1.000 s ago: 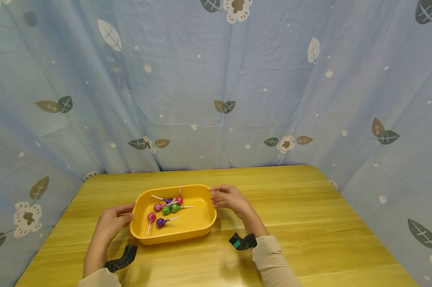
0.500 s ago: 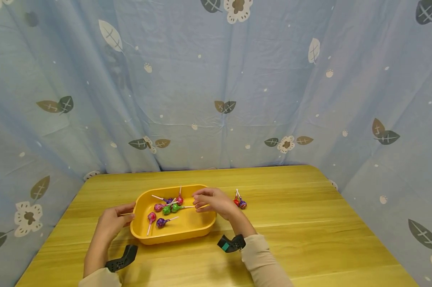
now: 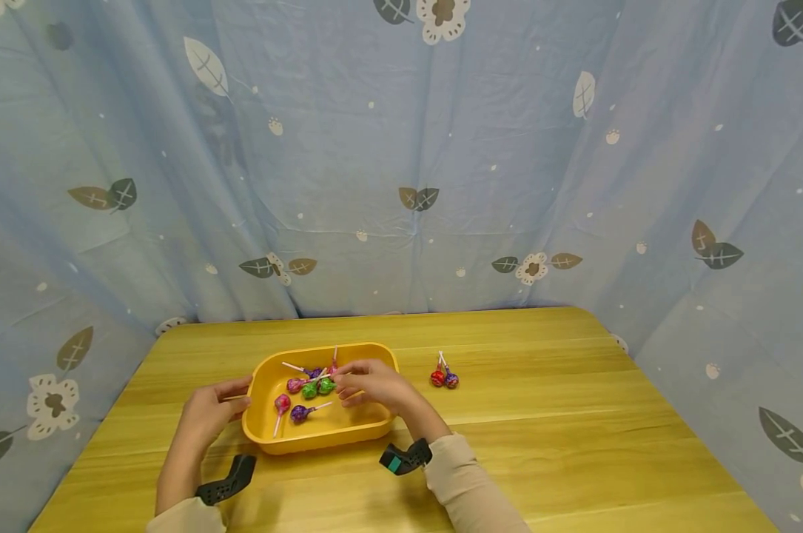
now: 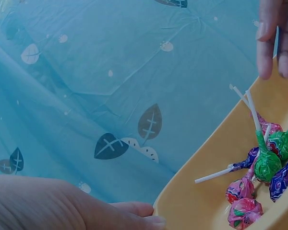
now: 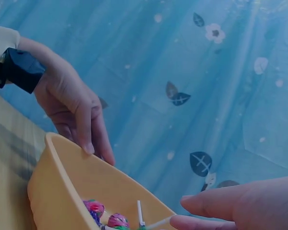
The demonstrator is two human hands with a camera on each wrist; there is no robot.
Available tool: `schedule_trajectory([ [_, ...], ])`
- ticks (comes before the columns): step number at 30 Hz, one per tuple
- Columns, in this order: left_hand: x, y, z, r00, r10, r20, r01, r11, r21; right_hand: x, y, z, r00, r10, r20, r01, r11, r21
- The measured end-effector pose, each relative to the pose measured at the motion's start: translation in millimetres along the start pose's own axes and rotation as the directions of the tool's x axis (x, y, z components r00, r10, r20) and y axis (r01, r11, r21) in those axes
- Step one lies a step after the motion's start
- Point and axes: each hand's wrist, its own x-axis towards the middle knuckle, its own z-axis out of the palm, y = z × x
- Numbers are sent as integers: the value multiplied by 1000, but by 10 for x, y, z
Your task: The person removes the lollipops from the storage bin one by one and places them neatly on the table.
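A yellow tray [image 3: 288, 444] lies on the table with several wrapped lollipops inside. My left hand [image 3: 204, 414] is at its left end, fingertips touching the outside of the rim. My right hand [image 3: 374, 386] reaches over the tray's right half, fingertips close to a green lollipop [image 3: 326, 386], whose stick the hand hides in the head view. Index finger and thumb stand slightly apart in the right wrist view. Another green lollipop [image 4: 267, 165] lies among pink and purple ones. Nearer the front are a purple lollipop [image 3: 299, 414] and a pink lollipop [image 3: 282, 403].
Right of the tray, a red lollipop [image 3: 437, 378] and a purple lollipop [image 3: 451, 380] lie side by side on the wooden table [image 3: 574, 414], sticks crossing at the top. A blue patterned curtain [image 3: 348, 185] hangs behind the table and along its sides.
My right hand has moved left from the tray's right rim to over the lollipops, uncovering the red and purple lollipops on the table. My left hand has stayed at the left rim.
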Motion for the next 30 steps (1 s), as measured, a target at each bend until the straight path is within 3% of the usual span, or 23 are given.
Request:
schedule_trajectory([
  [10, 3, -7, 2, 1000, -7, -1, 7, 1000, 1, 179, -59, 140, 1000, 12, 18, -11, 999, -45],
  [21, 11, -16, 2, 1000, -3, -1, 3, 1000, -6, 328, -84, 311, 999, 35, -8, -36, 950, -309],
  [30, 13, -22, 3, 1000, -1, -2, 1, 1000, -3, 409, -68, 428, 999, 53, -1, -50, 945, -323],
])
